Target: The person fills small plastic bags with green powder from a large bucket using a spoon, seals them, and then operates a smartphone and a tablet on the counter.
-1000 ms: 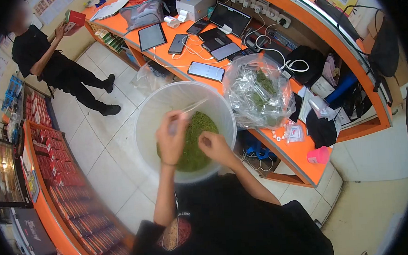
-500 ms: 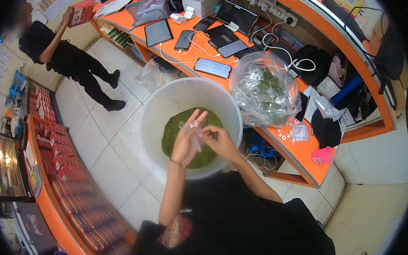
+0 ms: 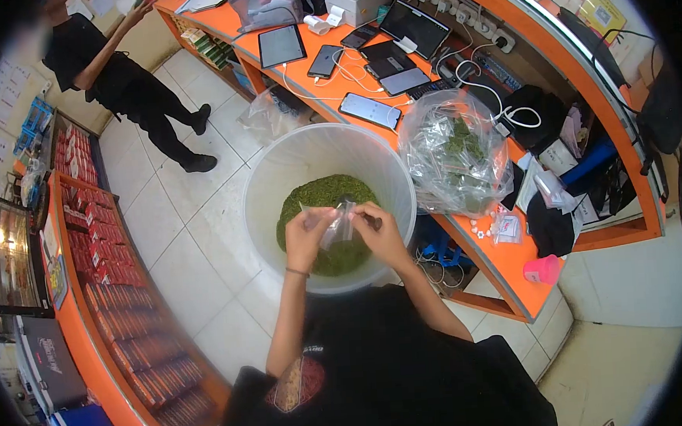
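Note:
A small clear plastic bag [image 3: 333,233] is stretched between my two hands. My left hand [image 3: 305,235] pinches one side of it, and my right hand [image 3: 377,230] pinches the other side near its top edge. Both hands are over a large translucent white tub [image 3: 266,194]. Green, finely chopped dry leaf [image 3: 316,195] covers the tub's bottom and shows around and below the bag.
To the right, a big clear bag [image 3: 455,155] of small plastic bags and green material sits on the orange counter [image 3: 509,281]. Phones, a tablet [image 3: 281,46], a label printer [image 3: 359,1] and a pink cup [image 3: 542,269] are there too. A person [image 3: 115,86] stands at upper left.
My left hand has turned from an open palm to a pinch on the bag, and the hands have spread its top. The person at upper left no longer shows the red box.

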The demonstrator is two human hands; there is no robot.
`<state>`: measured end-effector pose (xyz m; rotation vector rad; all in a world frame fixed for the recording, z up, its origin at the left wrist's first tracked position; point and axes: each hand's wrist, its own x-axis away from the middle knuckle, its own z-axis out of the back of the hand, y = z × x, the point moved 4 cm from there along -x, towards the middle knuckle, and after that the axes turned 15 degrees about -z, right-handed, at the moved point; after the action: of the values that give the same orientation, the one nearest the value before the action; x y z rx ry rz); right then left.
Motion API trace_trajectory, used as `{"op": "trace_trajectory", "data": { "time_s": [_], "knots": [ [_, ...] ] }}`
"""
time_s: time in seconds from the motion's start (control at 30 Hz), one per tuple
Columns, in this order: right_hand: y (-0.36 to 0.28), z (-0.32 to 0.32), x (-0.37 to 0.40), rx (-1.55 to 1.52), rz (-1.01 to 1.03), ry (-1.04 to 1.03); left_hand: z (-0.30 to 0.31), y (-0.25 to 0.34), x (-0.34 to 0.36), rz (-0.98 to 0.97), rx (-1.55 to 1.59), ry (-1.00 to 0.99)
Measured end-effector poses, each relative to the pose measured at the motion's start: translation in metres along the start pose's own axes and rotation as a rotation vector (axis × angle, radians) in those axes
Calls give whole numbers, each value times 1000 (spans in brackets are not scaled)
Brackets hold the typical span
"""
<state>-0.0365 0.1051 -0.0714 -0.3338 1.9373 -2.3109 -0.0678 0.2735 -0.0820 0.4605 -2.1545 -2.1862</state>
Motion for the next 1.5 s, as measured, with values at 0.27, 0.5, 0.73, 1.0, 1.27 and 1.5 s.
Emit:
{"op": "trace_trajectory", "data": {
  "time_s": [0.27, 0.5, 0.73, 1.0, 1.27, 1.5],
  "knots": [
    [2, 5, 2, -125, -222, -28, 9, -17, 3, -95, 25, 202],
    [-5, -5, 3, -117, -283, -126, 5, 0, 2, -60, -12, 167],
    [5, -12, 2, -46, -267, -260, -2, 3, 3, 108, 354, 160],
    [-7, 4, 7, -226, -341, -113, 17, 7, 4, -167, 84, 573],
    [1, -3, 5, -187, -136, -154, -12, 40, 9, -129, -387, -124],
    [-16, -7, 13, -162, -181, -337, -4, 30, 6, -49, -269, -173]
  ]
}}
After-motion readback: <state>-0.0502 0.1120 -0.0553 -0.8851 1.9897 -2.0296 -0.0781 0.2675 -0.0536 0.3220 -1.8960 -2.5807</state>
